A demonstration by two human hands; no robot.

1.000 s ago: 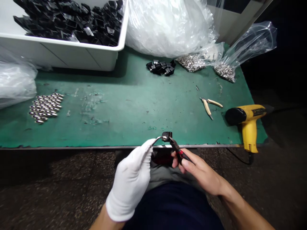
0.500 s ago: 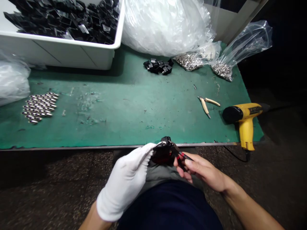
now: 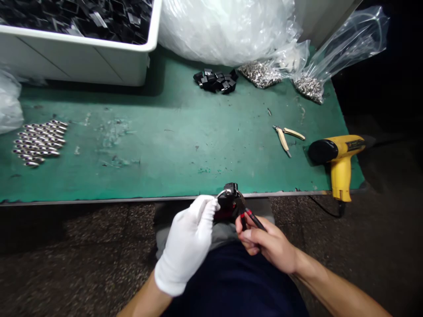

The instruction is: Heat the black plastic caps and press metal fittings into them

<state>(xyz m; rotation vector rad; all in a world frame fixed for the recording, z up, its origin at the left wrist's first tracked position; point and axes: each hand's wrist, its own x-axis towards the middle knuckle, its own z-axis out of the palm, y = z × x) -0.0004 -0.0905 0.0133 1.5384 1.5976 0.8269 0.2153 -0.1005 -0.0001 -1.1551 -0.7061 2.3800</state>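
Observation:
My left hand (image 3: 185, 244), in a white cotton glove, pinches a thin bent metal wire (image 3: 221, 193) that runs into a small black plastic part (image 3: 228, 198). My bare right hand (image 3: 266, 242) grips pliers with red and black handles (image 3: 253, 219). The jaws of these pliers sit at the black part, partly hidden behind it. Both hands are held just below the front edge of the green workbench mat (image 3: 165, 176), above my lap.
A white bin of black parts (image 3: 76, 61) and large clear plastic bags (image 3: 224, 26) stand behind the mat. On the mat lie rows of metal ferrules (image 3: 38, 143), a black parts pile (image 3: 214, 80), beige-handled cutters (image 3: 284, 138) and a yellow heat gun (image 3: 337, 154).
The hands have drawn closer together and the black part has turned a little between them. The whole bench has shifted up and left in view as my head moved.

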